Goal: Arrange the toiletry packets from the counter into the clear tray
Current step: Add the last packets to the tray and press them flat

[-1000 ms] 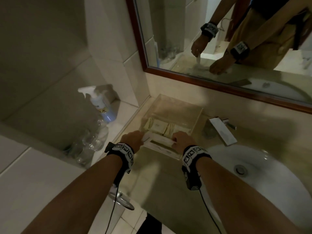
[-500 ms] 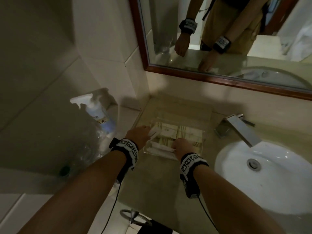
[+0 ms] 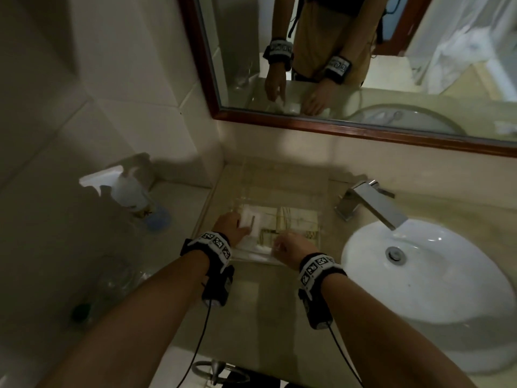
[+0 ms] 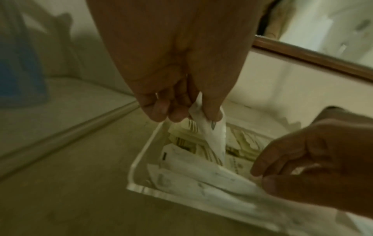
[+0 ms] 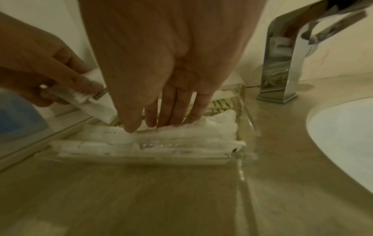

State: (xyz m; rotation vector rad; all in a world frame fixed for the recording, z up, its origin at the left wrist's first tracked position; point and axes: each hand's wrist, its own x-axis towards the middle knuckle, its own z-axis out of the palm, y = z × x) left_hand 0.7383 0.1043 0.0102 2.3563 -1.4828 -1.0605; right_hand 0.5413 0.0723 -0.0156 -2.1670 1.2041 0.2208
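White flat toiletry packet (image 4: 210, 132), pinched upright between thumb and fingers of left hand (image 3: 230, 226) over clear rectangular acrylic tray (image 4: 139, 161) on beige stone counter (image 3: 268, 306). Right hand (image 3: 291, 249), fingers straight and together, pressing long white packets (image 5: 181, 135) at tray's near wall.

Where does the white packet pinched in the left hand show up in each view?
Head: white packet, upper left of the clear tray, by the left hand.
Left wrist: centre, hanging from the fingertips.
Right wrist: left edge, slanting down into the tray.
Shared landmark: the tray's near wall, lined with long white packets.
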